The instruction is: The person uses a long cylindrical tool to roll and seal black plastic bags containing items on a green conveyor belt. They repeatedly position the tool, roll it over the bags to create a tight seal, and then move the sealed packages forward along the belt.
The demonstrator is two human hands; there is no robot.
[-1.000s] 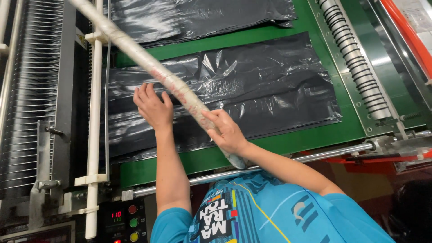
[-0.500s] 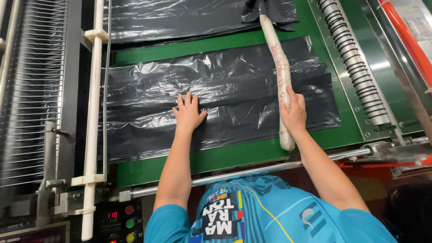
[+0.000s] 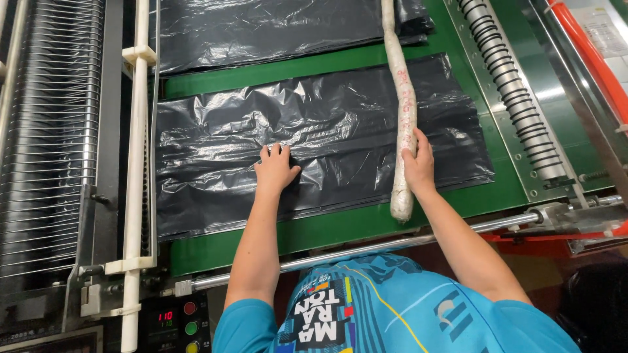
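A stack of black plastic bags (image 3: pixel 340 117) lies flat on the green machine bed (image 3: pixel 340 229). My left hand (image 3: pixel 275 168) presses palm down on the bags near their middle. My right hand (image 3: pixel 417 163) grips a long white padded stick (image 3: pixel 400 91) near its lower end. The stick lies lengthwise across the right part of the bags, its tip (image 3: pixel 400 208) reaching just past their near edge.
A second stack of black bags (image 3: pixel 261 26) lies farther back. A coiled roller (image 3: pixel 510 85) runs along the right. White rails (image 3: pixel 137 163) and a ribbed belt stand at left. A metal bar (image 3: pixel 392 245) crosses the front edge, with a control panel (image 3: pixel 176 323) below.
The stick swung from a diagonal at upper left to lie lengthwise on the right side of the bags. My left hand shifted rightward and flattened on the bags.
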